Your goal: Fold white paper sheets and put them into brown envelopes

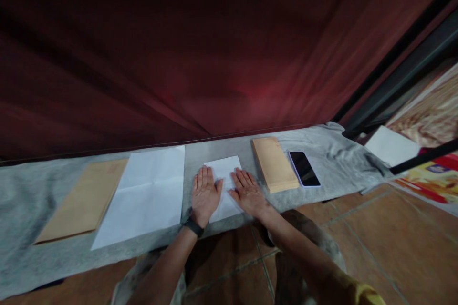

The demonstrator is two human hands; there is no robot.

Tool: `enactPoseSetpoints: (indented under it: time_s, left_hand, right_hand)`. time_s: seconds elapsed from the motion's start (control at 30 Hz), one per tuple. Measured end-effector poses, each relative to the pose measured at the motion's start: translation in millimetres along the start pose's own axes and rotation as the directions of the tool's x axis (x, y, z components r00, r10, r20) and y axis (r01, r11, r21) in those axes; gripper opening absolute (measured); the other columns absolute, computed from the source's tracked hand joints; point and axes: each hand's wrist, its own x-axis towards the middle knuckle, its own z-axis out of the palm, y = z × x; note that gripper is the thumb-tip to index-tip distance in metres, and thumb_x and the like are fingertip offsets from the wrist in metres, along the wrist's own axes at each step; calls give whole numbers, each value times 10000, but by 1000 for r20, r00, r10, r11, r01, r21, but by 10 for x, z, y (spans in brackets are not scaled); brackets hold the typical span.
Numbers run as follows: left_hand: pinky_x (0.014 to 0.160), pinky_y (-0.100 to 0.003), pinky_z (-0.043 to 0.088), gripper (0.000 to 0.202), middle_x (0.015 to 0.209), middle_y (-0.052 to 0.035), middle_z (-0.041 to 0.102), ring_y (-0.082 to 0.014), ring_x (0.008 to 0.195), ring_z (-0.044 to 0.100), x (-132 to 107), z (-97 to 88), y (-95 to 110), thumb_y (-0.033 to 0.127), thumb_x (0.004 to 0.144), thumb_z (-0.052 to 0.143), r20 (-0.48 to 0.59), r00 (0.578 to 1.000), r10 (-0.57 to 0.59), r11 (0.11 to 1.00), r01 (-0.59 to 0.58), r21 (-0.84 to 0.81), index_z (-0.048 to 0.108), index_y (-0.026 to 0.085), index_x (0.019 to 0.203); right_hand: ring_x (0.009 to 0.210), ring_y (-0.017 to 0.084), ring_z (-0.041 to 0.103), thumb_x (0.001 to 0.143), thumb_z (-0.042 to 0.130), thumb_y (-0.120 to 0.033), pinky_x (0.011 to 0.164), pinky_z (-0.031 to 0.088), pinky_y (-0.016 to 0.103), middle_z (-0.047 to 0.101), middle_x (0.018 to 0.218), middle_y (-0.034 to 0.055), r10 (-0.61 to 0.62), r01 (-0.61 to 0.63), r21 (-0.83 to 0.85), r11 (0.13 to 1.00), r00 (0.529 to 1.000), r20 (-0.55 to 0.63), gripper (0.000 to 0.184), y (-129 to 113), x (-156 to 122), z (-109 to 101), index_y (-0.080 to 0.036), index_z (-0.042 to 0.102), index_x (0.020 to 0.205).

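Observation:
A small folded white paper lies on a grey cloth spread on the floor. My left hand lies flat on the paper's left half, fingers together, a black band on the wrist. My right hand presses flat on its right half. Both palms face down and neither hand grips anything.
Left of my hands lie a large white sheet and a big brown envelope. To the right are a stack of smaller brown envelopes and a black phone. A dark red curtain hangs behind. Brown floor tiles lie in front.

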Motion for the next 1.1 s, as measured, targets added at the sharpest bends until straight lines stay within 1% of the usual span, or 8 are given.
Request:
enactPoseSetpoints:
  time_s: [0.1, 0.2, 0.33, 0.43, 0.53, 0.67, 0.9, 1.1]
  left_hand:
    - [1212, -546, 223, 606, 1582, -214, 351, -331, 1500, 272, -51, -114, 26, 349, 987, 354, 5, 1000, 29, 1000, -29, 9, 362, 53, 1516]
    - [1234, -523, 187, 559, 1620, -159, 301, -285, 1527, 200, -184, -242, 143, 276, 1000, 305, 71, 984, 164, 986, -164, -9, 356, 91, 1525]
    - [1214, -501, 269, 578, 1592, -185, 351, -293, 1505, 267, -481, -296, 313, 389, 1010, 346, 232, 944, 234, 972, -231, -42, 409, 76, 1492]
    - [1208, -504, 285, 605, 1571, -195, 386, -298, 1489, 307, -685, -303, 305, 451, 1000, 390, 246, 938, 245, 969, -244, -34, 422, 95, 1487]
    - [1207, -482, 293, 581, 1584, -159, 381, -281, 1491, 307, -810, -368, 218, 455, 1000, 400, 233, 930, 284, 957, -290, -9, 421, 157, 1498]
    - [1198, -502, 298, 593, 1610, -126, 341, -294, 1497, 291, -875, -471, 157, 498, 985, 429, 253, 919, 301, 946, -322, 44, 401, 236, 1517]
    - [1195, -502, 302, 683, 1601, -180, 330, -297, 1502, 274, -867, -415, 123, 536, 965, 452, 337, 884, 323, 921, -375, 101, 384, 143, 1519]
    - [1190, -455, 307, 614, 1625, -128, 303, -265, 1500, 289, -844, -412, 51, 528, 1003, 358, 355, 882, 308, 920, -371, 123, 384, 202, 1523]
  right_hand:
    - [1511, 274, 244, 1010, 458, -445, 1240, 196, 492, 239, 1628, 120, -1, 1, 6, 1000, 1000, 0, 620, 38, -27, -19, -166, 341, 1552]
    - [1514, 276, 231, 1007, 461, -439, 1241, 184, 487, 234, 1630, 122, -2, 1, 5, 1000, 1000, 11, 617, 41, -24, -19, -157, 354, 1545]
    - [1514, 283, 229, 1011, 454, -425, 1237, 183, 488, 236, 1626, 145, -7, 7, 3, 1000, 1000, 13, 610, 40, -17, -5, -125, 367, 1535]
    - [1509, 286, 245, 1007, 461, -448, 1231, 199, 494, 249, 1622, 144, -15, 15, 7, 1000, 1000, -1, 619, 55, -18, -6, -135, 370, 1534]
    - [1504, 291, 258, 1005, 468, -436, 1230, 201, 492, 269, 1615, 151, -18, 18, 2, 1000, 1000, -3, 616, 60, -20, -35, -124, 378, 1528]
    - [1508, 294, 246, 1009, 461, -369, 1234, 163, 528, 282, 1612, 154, -12, 12, 10, 1000, 1000, -29, 585, -57, -44, -68, -119, 369, 1530]
    - [1490, 241, 304, 1057, 334, -418, 1230, 237, 459, 338, 1599, 111, -158, 158, 22, 987, 987, 29, 530, -447, -221, 99, -164, 414, 1515]
    - [1480, 249, 326, 1045, 371, -462, 1225, 256, 435, 319, 1604, 120, -135, 135, -105, 985, 991, 13, 560, -224, -306, 109, -170, 406, 1521]
